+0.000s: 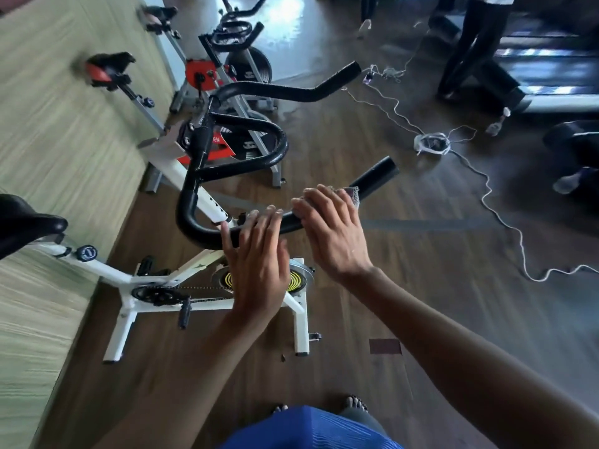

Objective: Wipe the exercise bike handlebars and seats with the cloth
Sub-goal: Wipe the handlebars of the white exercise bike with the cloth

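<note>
Gym room, dark wood floor [421, 319], pale wall [48, 140] along the left; row of exercise bikes against it, running near to far.

Near bike: white frame [129, 280], black handlebars [207, 234], black seat [26, 225] at the left edge, yellow-marked flywheel [299, 277] partly behind the left hand.

Right hand [334, 231] sits on the right-hand grip of the handlebars, fingers curled over the bar with the cloth [352, 195] trapped under them; only a grey corner of cloth shows past the fingertips, on the far side of the hand; bare bar end sticks out beyond it to the far right.

Left hand [256, 257] just left of the right one, fingers straight and spread, tips resting on the same bar; nothing gripped.

Second bike [201, 72] further off, red panels, red-and-black saddle [107, 68]; a third one behind it, blurred.

White cable [499, 215] snakes across the floor on the right, with a coiled bundle [432, 144] mid-way; far right, a person's dark legs [476, 43] beside a treadmill [551, 59].
</note>
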A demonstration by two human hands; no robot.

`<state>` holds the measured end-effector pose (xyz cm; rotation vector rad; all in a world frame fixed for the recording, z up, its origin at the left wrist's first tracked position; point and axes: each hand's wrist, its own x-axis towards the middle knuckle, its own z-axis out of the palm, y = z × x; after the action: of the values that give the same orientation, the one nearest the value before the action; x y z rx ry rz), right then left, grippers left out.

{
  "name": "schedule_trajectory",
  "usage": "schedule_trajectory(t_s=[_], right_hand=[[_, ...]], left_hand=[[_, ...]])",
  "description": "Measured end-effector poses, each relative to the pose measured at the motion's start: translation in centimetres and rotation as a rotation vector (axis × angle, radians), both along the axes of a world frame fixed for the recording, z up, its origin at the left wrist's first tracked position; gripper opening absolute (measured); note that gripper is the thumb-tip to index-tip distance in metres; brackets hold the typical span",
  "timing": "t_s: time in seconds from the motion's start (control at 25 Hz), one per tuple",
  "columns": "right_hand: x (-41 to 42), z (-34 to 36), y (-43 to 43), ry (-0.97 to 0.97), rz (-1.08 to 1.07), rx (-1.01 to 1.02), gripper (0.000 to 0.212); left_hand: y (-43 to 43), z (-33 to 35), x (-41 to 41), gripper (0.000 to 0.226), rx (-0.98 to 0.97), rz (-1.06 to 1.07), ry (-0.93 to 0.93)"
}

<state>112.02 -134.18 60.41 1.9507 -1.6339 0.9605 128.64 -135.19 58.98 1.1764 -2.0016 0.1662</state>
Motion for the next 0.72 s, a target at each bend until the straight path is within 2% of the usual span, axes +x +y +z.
schedule_trajectory(t_s=[0.16,0.28,0.4,0.52,0.72], right_hand=[[-3.4,1.0,0.0,0.109,0.016,-0.036,0.034],[-5.3,1.7,-0.3,0.091,-0.032,-0.081,0.036],[-6.1,2.0,-0.3,0.168,0.028,-0.097,0.033],[-7.4,2.9,-0.3,0.070,-0.013,-0.096,0.032],[-8.0,2.9,-0.1,0.054,0.013,-0.104,0.035]], left_hand=[[1.2,-0.1,-2.7,0.057,0.064,0.053,-0.033],[1.3,-0.2,-4.0,0.053,0.092,0.129,-0.066],[1.2,-0.2,-4.7,0.049,0.083,0.163,-0.082],[0.6,0.0,-5.4,0.043,0.073,0.182,-0.077],[0.1,0.3,-6.7,0.036,0.058,0.204,-0.048]])
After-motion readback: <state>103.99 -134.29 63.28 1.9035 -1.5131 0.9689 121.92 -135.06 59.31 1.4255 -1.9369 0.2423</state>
